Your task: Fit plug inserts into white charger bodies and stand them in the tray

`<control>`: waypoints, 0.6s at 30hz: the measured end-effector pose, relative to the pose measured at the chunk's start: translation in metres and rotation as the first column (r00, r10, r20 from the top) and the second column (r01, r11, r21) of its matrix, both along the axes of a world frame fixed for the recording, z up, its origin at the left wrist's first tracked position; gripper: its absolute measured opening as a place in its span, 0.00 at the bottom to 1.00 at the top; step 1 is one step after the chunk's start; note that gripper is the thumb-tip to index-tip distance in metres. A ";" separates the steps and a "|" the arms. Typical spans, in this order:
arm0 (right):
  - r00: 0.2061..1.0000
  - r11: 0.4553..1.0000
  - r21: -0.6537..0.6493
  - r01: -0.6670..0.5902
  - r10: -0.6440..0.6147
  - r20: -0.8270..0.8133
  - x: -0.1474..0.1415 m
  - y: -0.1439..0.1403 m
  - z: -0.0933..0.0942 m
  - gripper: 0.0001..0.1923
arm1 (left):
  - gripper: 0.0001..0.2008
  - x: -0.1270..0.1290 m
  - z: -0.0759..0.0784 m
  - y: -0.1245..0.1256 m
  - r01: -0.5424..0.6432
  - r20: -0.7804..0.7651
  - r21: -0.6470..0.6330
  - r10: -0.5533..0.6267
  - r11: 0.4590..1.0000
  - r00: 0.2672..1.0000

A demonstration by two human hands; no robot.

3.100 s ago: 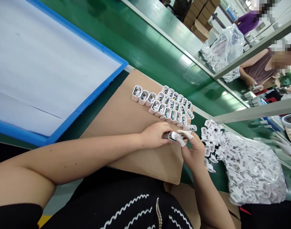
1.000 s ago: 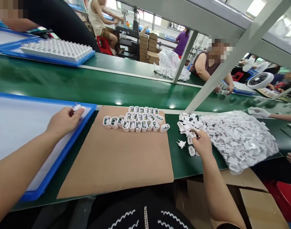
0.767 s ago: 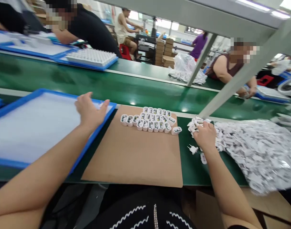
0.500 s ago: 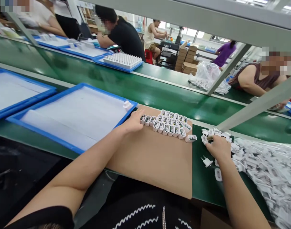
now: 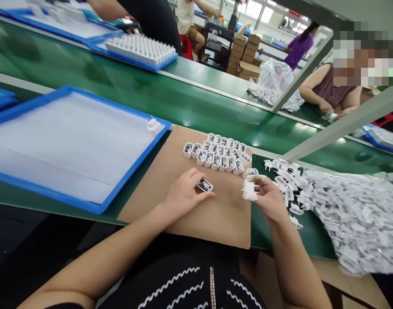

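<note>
Brown cardboard sheet (image 5: 170,189) lies on the green desk (image 5: 190,103), and over it both hands have come back together since half a second ago: then the left hand was at the end of the rows of open charger shells (image 5: 217,154) and the right hand was in the heap of plug pieces. Now the left hand (image 5: 180,195) has closed thumb and fingers on one open charger shell (image 5: 204,185), lifted clear of the rows that sit at twelve o'clock from it, and the right hand (image 5: 269,197) pinches a white plug piece (image 5: 249,191) in its capped fingertips, at three o'clock from the shell and just beside it, not yet touching. That reads as one fresh pair picked up and about to be joined. The single finished white piece (image 5: 153,125) seen a moment ago in the blue tray (image 5: 87,206) stays at its far right corner, at ten o'clock from the hands. The loose plug pieces (image 5: 286,180) spill from a clear plastic bag (image 5: 354,219) at three o'clock. Hard to make out: whether the prongs of the held plug piece face the shell, since it is small and blurred, and what lies inside the shell. The bag is cut off at the right edge, and the left palm hides the shell's underside.
</note>
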State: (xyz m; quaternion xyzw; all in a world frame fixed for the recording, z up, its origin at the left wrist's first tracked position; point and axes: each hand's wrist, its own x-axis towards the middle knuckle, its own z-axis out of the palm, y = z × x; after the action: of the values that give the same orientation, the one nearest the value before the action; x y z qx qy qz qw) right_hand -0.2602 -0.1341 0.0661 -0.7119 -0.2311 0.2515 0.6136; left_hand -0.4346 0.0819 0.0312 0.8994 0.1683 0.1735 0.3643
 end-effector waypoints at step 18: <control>0.769 0.956 -0.288 -0.059 0.228 0.598 -0.061 0.029 -0.001 0.13 | 0.09 -0.007 -0.022 -0.011 0.215 0.091 -0.422 -0.195 0.881 0.977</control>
State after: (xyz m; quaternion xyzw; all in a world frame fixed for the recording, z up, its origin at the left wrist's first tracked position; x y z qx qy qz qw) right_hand -0.3216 -0.1056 0.0651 -0.8070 -0.4414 0.0752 0.3851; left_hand -0.4415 0.0714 0.0088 0.8055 0.0978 0.1131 0.5734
